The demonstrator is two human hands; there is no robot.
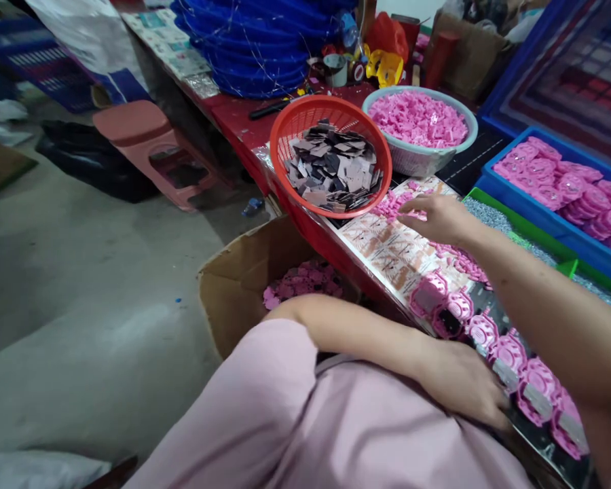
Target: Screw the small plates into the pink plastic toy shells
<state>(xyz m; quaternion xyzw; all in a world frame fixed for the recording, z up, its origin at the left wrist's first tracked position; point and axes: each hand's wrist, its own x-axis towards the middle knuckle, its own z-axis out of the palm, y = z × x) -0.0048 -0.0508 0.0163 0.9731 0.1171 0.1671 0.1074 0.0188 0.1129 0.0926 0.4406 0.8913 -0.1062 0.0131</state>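
Observation:
My right hand (435, 216) reaches over the small loose pink plastic parts (394, 204) by the red basket, thumb and forefinger apart, with nothing visible between them. My left hand (463, 380) is low at the table's near edge, beside a row of pink plastic casings (506, 356). Its fingers point down and are partly hidden and blurred, so their grip does not show. Several casings in the row carry a flat grey piece (537, 402). More small pink parts (458, 259) lie under my right forearm.
Dark flat pieces fill the red basket (280, 170). Behind stands a pale basin (471, 129) of pink parts. At right are a blue tray (489, 178) of pink casings and a green tray (567, 266) of small metal pieces. A cardboard box (218, 292) and pink stool (132, 125) stand left.

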